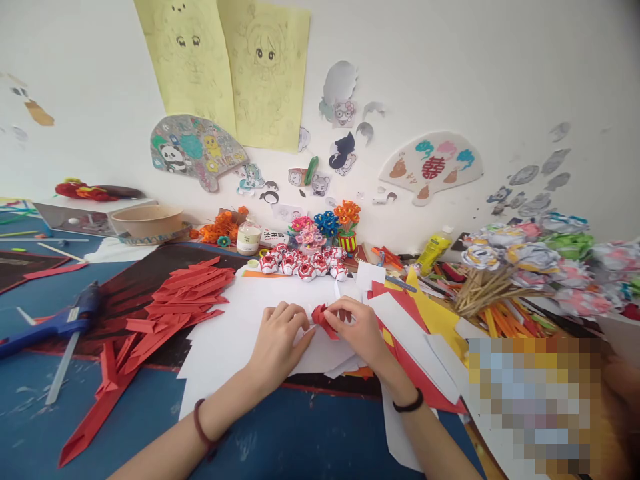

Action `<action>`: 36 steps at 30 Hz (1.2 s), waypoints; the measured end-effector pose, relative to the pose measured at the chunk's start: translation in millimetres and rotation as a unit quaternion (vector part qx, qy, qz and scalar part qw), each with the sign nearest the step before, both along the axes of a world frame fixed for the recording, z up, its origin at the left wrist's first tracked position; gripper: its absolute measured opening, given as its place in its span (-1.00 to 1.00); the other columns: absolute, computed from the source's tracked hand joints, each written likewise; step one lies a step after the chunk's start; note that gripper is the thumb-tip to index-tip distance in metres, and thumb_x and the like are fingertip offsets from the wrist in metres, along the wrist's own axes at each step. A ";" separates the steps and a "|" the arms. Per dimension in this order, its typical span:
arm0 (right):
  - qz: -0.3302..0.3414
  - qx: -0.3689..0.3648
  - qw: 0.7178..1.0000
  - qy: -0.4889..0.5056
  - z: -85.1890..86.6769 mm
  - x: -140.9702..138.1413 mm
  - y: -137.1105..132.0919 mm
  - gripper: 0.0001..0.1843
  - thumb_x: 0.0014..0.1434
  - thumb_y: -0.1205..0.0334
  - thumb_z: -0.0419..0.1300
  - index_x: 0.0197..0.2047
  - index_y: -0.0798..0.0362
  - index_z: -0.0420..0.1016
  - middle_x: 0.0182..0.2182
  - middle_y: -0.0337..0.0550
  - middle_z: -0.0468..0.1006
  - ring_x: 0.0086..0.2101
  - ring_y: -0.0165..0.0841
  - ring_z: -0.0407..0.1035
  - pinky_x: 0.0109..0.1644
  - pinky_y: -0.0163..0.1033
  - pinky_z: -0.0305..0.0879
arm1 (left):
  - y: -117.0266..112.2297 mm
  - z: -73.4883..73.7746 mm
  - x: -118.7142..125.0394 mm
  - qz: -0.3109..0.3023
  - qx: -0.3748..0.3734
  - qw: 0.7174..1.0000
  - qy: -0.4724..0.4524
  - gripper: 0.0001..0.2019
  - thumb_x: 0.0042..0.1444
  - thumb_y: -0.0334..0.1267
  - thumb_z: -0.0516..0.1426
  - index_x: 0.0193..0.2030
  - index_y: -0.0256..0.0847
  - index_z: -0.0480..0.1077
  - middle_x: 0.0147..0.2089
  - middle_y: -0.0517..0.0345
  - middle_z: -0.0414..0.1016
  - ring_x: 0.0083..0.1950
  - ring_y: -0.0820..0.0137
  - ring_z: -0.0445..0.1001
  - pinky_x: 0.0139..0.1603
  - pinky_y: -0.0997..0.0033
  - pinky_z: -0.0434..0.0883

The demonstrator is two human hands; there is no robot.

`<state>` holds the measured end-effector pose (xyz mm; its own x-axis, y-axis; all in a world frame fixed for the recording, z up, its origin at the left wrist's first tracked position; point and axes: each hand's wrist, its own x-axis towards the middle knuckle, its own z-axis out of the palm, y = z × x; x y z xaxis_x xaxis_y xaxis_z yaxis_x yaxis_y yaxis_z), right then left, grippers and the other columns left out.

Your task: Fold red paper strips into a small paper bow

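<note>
Between my two hands, above white paper sheets [220,340], is a small rolled red paper flower [325,321] with a bit of white at its left side. My right hand [357,327] pinches it from the right between thumb and fingers. On the other side, my left hand [283,337] has its fingers curled, with thumb and forefinger tips closed at the flower's left edge. Several finished red-and-white paper flowers [306,267] sit just behind the sheets. To the left lies a pile of folded red paper strips [185,293].
A blue glue gun [65,323] with a glue stick lies at far left, near a beige bowl [147,223]. Red sheets [450,398] and white paper lie right of my hands. Paper flowers on sticks [480,287] and a yellow bottle [435,250] stand at right. A wall rises behind.
</note>
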<state>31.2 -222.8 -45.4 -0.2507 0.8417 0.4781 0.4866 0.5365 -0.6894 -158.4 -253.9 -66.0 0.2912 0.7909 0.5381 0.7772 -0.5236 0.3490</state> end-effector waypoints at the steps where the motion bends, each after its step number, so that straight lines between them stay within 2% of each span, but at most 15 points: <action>1: 0.006 -0.008 1.000 0.001 0.7 3.5 0.3 -0.88 0.19 0.22 0.16 -0.33 0.04 0.49 -0.39 -0.20 0.51 -0.43 -0.38 0.31 -0.32 -0.28 0.26 | 0.3 0.5 -1.0 0.003 -0.005 1.000 -0.004 -0.91 0.21 -0.26 0.08 -0.31 -0.16 0.34 -0.16 0.15 0.46 -0.13 0.30 0.33 -0.15 0.24 0.17; 2: 0.005 -0.014 1.000 0.002 0.8 7.3 0.5 -0.87 0.17 0.17 0.18 -0.24 0.03 0.48 -0.29 -0.18 0.52 -0.38 -0.37 0.34 -0.27 -0.26 0.29 | 0.8 0.9 -2.1 0.007 -0.011 1.000 -0.008 -0.93 0.20 -0.25 0.09 -0.29 -0.16 0.34 -0.17 0.15 0.47 -0.13 0.29 0.33 -0.16 0.25 0.18; 3: 0.009 -0.021 1.000 -0.011 0.1 10.7 0.6 -0.72 0.10 0.12 0.26 -0.12 0.01 0.45 -0.18 -0.15 0.51 -0.31 -0.34 0.36 -0.22 -0.24 0.31 | 1.4 0.9 -3.1 0.011 -0.019 1.000 -0.014 -0.95 0.20 -0.25 0.10 -0.27 -0.15 0.34 -0.18 0.16 0.47 -0.13 0.29 0.33 -0.16 0.25 0.19; 5: 0.026 -0.036 0.997 -0.061 -4.5 14.7 0.4 -0.21 -0.12 0.02 0.41 0.16 -0.04 0.25 0.05 -0.07 0.39 -0.13 -0.24 0.35 -0.09 -0.16 0.33 | 3.2 -0.5 -4.9 0.019 -0.033 0.999 -0.027 -0.94 0.19 -0.25 0.11 -0.23 -0.14 0.33 -0.21 0.17 0.46 -0.15 0.29 0.34 -0.16 0.26 0.21; 7: 0.043 -0.043 0.989 -0.132 -12.3 13.5 0.0 -0.02 -0.23 0.00 0.46 0.23 -0.04 0.17 0.09 -0.02 0.34 -0.01 -0.14 0.30 0.00 -0.07 0.29 | 5.6 -3.6 -6.0 0.025 -0.038 0.998 -0.044 -0.92 0.18 -0.25 0.11 -0.20 -0.14 0.32 -0.21 0.16 0.46 -0.15 0.28 0.35 -0.15 0.26 0.24; 8: 0.028 -0.033 0.987 -0.156 -16.6 11.1 -0.1 -0.08 -0.24 0.03 0.46 0.18 -0.02 0.23 0.04 -0.02 0.38 0.00 -0.10 0.29 0.03 -0.02 0.26 | 6.9 -5.3 -6.4 0.026 -0.040 0.998 -0.051 -0.90 0.17 -0.25 0.11 -0.18 -0.14 0.32 -0.20 0.15 0.45 -0.14 0.28 0.36 -0.14 0.25 0.26; 12: -0.013 -0.010 0.983 -0.184 -26.6 -3.0 -1.5 -0.61 -0.06 0.19 0.37 -0.13 0.03 0.45 -0.22 -0.10 0.46 -0.14 -0.17 0.35 -0.05 -0.07 0.30 | 11.8 -9.8 -7.9 0.021 -0.054 0.995 -0.076 -0.84 0.14 -0.28 0.14 -0.12 -0.14 0.35 -0.18 0.13 0.47 -0.12 0.27 0.38 -0.12 0.26 0.31; 14: -0.026 -0.004 0.985 -0.170 -27.2 -8.9 -4.0 -0.57 -0.09 0.16 0.38 -0.12 0.03 0.42 -0.21 -0.09 0.44 -0.15 -0.16 0.36 -0.07 -0.08 0.32 | 13.4 -9.7 -9.1 0.025 -0.062 0.994 -0.087 -0.83 0.12 -0.32 0.15 -0.12 -0.14 0.38 -0.21 0.13 0.48 -0.15 0.29 0.40 -0.15 0.29 0.33; 17: -0.083 0.017 0.986 -0.142 -27.5 -13.5 -7.6 -0.36 -0.12 0.19 0.36 0.04 0.06 0.29 -0.07 0.00 0.40 -0.06 -0.10 0.32 -0.01 0.00 0.30 | 15.1 -8.7 -11.1 0.040 -0.071 0.992 -0.099 -0.85 0.08 -0.36 0.18 -0.19 -0.15 0.44 -0.27 0.15 0.50 -0.24 0.33 0.41 -0.21 0.33 0.34; 19: -0.083 0.013 0.987 -0.136 -28.9 -13.1 -7.2 -0.25 -0.11 0.26 0.32 0.16 0.07 0.18 0.04 0.06 0.35 0.02 -0.06 0.28 0.05 0.03 0.26 | 16.1 -8.7 -12.3 0.047 -0.076 0.990 -0.106 -0.89 0.06 -0.34 0.19 -0.24 -0.15 0.46 -0.30 0.17 0.51 -0.30 0.36 0.41 -0.24 0.35 0.34; 21: -0.047 -0.007 0.990 -0.133 -30.7 -10.5 -4.0 -0.20 -0.09 0.31 0.29 0.23 0.05 0.13 0.11 0.06 0.33 0.08 -0.07 0.25 0.11 0.04 0.23 | 17.2 -8.9 -13.6 0.049 -0.083 0.989 -0.113 -0.91 0.04 -0.32 0.21 -0.26 -0.15 0.48 -0.32 0.18 0.52 -0.34 0.38 0.40 -0.26 0.35 0.33; 25: 0.028 -0.040 0.993 -0.108 -29.3 -2.6 3.9 -0.33 -0.07 0.32 0.29 0.15 -0.03 0.30 0.09 -0.03 0.39 0.09 -0.12 0.27 0.17 0.02 0.20 | 18.9 -6.5 -16.5 0.038 -0.095 0.988 -0.118 -0.91 0.02 -0.32 0.23 -0.29 -0.12 0.50 -0.34 0.20 0.53 -0.35 0.38 0.40 -0.25 0.35 0.32; 30: 0.087 -0.078 0.990 -0.084 -20.6 8.4 5.3 -0.08 -0.07 0.04 0.38 0.31 -0.08 0.08 0.26 -0.01 0.17 0.20 -0.11 0.13 0.21 0.02 0.16 | 20.0 -2.6 -19.8 0.026 -0.093 0.987 -0.128 -0.92 0.01 -0.35 0.23 -0.32 -0.13 0.50 -0.35 0.20 0.54 -0.36 0.38 0.41 -0.24 0.35 0.32; 33: 0.114 -0.077 0.984 -0.112 -19.1 12.0 5.7 -0.16 -0.11 -0.02 0.40 0.23 -0.06 0.25 0.18 -0.02 0.31 0.16 -0.08 0.19 0.20 0.05 0.16 | 20.5 -4.6 -20.5 0.015 -0.082 0.988 -0.130 -0.94 0.01 -0.35 0.22 -0.34 -0.13 0.50 -0.38 0.21 0.53 -0.36 0.38 0.40 -0.26 0.35 0.31; 36: 0.081 -0.057 0.989 -0.113 -20.7 10.5 6.7 -0.40 -0.06 0.14 0.38 0.09 -0.02 0.41 0.01 -0.06 0.47 0.02 -0.14 0.34 0.09 -0.02 0.27 | 20.9 -7.5 -20.4 0.014 -0.072 0.990 -0.122 -0.94 0.03 -0.34 0.21 -0.33 -0.12 0.50 -0.40 0.20 0.53 -0.35 0.37 0.40 -0.26 0.34 0.30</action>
<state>41.7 -216.1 -66.0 -0.4771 0.8264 0.2990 0.5492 0.5460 -0.6327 -178.8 -233.1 -73.4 0.1437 0.8706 0.4705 0.6736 -0.4343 0.5980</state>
